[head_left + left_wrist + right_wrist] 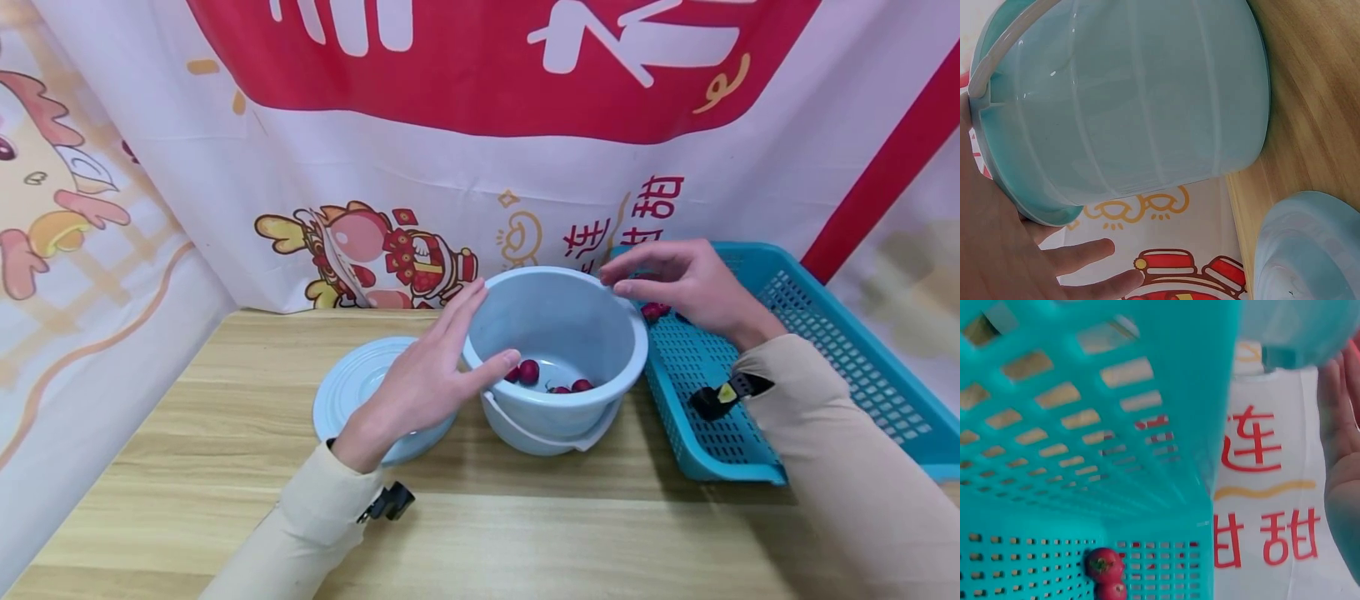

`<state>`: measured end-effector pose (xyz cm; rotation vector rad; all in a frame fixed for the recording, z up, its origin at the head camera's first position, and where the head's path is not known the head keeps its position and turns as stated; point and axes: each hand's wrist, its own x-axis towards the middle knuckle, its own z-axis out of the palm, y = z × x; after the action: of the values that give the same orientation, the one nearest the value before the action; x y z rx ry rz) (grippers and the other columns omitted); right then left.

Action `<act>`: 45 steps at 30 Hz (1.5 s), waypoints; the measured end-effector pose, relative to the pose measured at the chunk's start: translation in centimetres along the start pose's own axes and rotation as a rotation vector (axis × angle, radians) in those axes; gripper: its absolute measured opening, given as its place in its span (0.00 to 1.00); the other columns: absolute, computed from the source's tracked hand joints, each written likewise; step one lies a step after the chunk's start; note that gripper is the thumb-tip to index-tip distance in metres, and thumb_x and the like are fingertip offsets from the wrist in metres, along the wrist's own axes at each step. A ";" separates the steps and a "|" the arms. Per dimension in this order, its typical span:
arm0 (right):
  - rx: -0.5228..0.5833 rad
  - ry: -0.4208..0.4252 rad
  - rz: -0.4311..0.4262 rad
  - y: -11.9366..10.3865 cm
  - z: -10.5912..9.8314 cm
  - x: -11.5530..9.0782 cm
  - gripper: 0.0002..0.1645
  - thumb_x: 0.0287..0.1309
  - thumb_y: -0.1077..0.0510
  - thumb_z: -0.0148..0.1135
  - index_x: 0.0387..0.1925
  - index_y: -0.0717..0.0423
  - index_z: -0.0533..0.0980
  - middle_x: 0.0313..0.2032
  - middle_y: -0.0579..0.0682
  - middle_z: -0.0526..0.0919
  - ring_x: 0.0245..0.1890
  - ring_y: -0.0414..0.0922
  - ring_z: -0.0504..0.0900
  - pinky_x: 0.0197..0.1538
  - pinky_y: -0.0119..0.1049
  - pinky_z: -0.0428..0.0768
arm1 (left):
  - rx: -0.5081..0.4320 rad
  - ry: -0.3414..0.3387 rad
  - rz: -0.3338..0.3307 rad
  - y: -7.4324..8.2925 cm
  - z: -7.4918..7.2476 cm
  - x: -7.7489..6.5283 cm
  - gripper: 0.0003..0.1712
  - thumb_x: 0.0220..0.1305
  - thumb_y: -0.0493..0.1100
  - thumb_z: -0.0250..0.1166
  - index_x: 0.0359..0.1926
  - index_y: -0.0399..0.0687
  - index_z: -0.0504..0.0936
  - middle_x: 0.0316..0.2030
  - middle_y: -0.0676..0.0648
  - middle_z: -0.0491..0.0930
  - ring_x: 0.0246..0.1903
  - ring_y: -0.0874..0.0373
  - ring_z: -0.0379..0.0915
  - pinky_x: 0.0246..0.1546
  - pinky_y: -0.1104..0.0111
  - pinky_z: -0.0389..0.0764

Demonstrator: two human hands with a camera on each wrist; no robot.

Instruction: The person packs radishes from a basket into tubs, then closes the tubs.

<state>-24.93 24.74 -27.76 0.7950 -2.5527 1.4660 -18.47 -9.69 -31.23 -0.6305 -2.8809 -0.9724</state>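
Bucket point(558, 333) framed by two hands, small red fruits point(529, 372) lying on its bottom.
On the desk point(525, 533), the bucket is placed between the round lid point(356, 379) and the turquoise basket point(667, 408), probably so that both can be easily reached; more fruits point(1105, 567) are seen in the basket. The left hand point(431, 375) is opened, its fingers nearly straight beside the rim; the right hand point(686, 287) is loosely bent, perhaps for steadying, and nothing is seen gripped.

A pale wood-grain bench point(487, 542) carries, from left to right, a round light-blue lid point(343, 385), an upright light-blue bucket point(558, 321) and a teal perforated basket point(673, 421).
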 end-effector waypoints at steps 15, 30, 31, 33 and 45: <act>-0.120 0.097 0.268 2.6 -3.1 -0.2 0.33 0.64 0.41 0.74 0.68 0.42 0.80 0.63 0.43 0.83 0.64 0.42 0.76 0.48 0.30 0.88 | 0.002 -0.010 -0.006 0.0 -0.1 0.0 0.55 0.68 0.82 0.50 0.86 0.74 0.41 0.85 0.69 0.35 0.84 0.48 0.52 0.71 0.31 0.68; -0.097 0.165 0.405 5.5 -5.7 -0.4 0.40 0.63 0.37 0.72 0.73 0.42 0.75 0.67 0.43 0.79 0.63 0.41 0.74 0.47 0.29 0.88 | -0.002 -0.016 -0.005 0.0 -0.1 0.0 0.55 0.68 0.82 0.50 0.86 0.73 0.41 0.85 0.69 0.35 0.84 0.48 0.52 0.71 0.31 0.68; -0.097 0.164 0.412 5.7 -5.8 -0.4 0.39 0.64 0.38 0.72 0.73 0.42 0.75 0.68 0.44 0.78 0.63 0.41 0.73 0.47 0.28 0.88 | -0.003 -0.016 -0.005 0.0 -0.2 0.0 0.55 0.68 0.82 0.50 0.86 0.73 0.41 0.85 0.68 0.36 0.84 0.48 0.52 0.71 0.30 0.68; -0.091 0.163 0.425 6.1 -6.0 -0.3 0.38 0.66 0.39 0.71 0.74 0.43 0.74 0.69 0.45 0.78 0.63 0.40 0.73 0.47 0.27 0.87 | -0.006 -0.017 -0.007 0.0 -0.2 -0.1 0.55 0.68 0.82 0.50 0.86 0.73 0.41 0.86 0.68 0.36 0.84 0.48 0.52 0.71 0.30 0.69; -0.023 0.191 0.504 8.2 -7.8 -1.1 0.38 0.68 0.44 0.70 0.76 0.45 0.72 0.59 0.31 0.78 0.60 0.37 0.72 0.48 0.26 0.85 | -0.003 -0.013 -0.004 -0.1 -0.1 -0.1 0.55 0.68 0.83 0.50 0.86 0.73 0.41 0.86 0.67 0.36 0.84 0.48 0.51 0.71 0.31 0.69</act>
<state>-29.27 34.94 -30.34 -0.0102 -2.7277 1.5309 -18.47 -9.87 -31.19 -0.6349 -2.8938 -0.9769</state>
